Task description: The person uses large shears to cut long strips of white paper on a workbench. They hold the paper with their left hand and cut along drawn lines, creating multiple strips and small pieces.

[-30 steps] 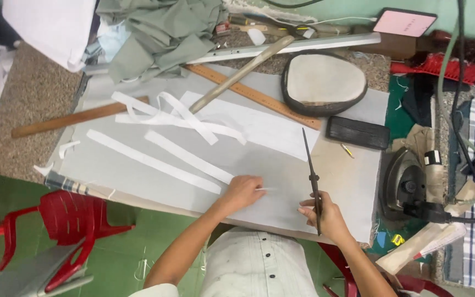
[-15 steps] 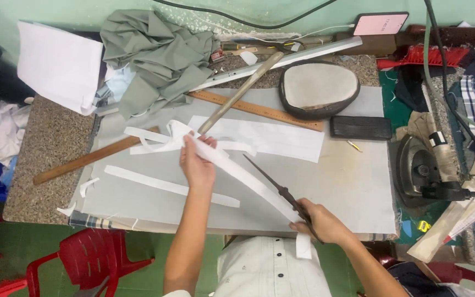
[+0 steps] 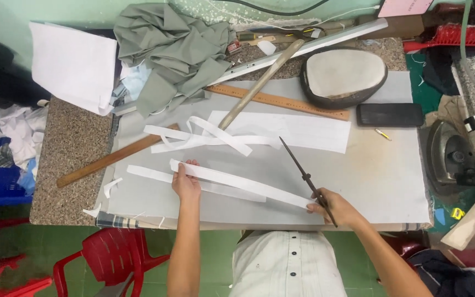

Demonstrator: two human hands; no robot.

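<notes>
My left hand (image 3: 186,183) grips the left end of a long white fabric strip (image 3: 243,183) stretched across the grey cloth-covered table (image 3: 380,176). My right hand (image 3: 335,207) holds dark scissors (image 3: 303,170), blades pointing up and left, and also pinches the strip's right end. A second white strip (image 3: 149,174) lies under it on the table. A tangle of more white strips (image 3: 204,137) sits farther back beside a wide white fabric piece (image 3: 309,131).
Two wooden rulers (image 3: 281,102) (image 3: 108,159), a wooden stick (image 3: 259,83) and a metal bar (image 3: 325,43) lie at the back. Olive cloth (image 3: 177,49), a padded pressing block (image 3: 343,74), a black block (image 3: 390,114) and an iron (image 3: 457,159) surround the work area. Red chair (image 3: 111,258) below.
My left hand came down from the strip pile toward the near edge, drawing the strip flat. My right hand with the scissors shifted slightly right.
</notes>
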